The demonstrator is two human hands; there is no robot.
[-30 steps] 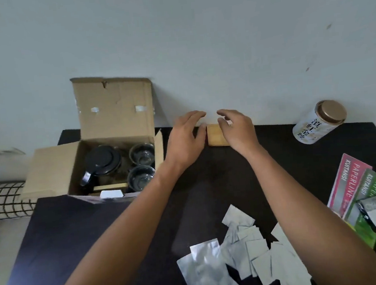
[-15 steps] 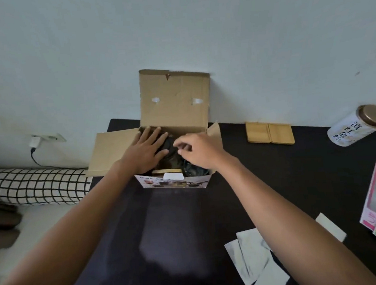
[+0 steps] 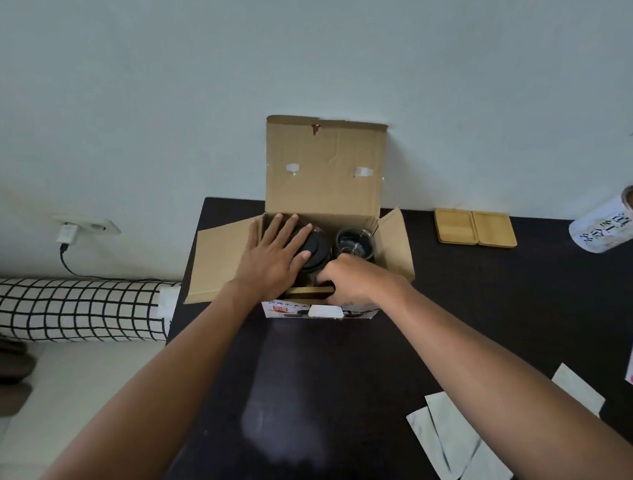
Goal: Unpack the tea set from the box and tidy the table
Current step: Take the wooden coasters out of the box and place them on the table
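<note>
fingers point(image 3: 291, 228) flat on teapot lid point(image 3: 318, 253)

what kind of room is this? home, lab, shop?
Most likely a home room, perhaps a bedroom. A grid-patterned bolster pillow lies on the floor by the wall, a charger sits in a wall socket, and an opened cardboard box stands on a plain dark table beside a tea tin.

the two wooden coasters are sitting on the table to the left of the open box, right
Not quite. The head view shows the two wooden coasters lying side by side on the table to the right of the open box, near the wall, not to its left. The box's left side has only its folded-out flap.
</note>
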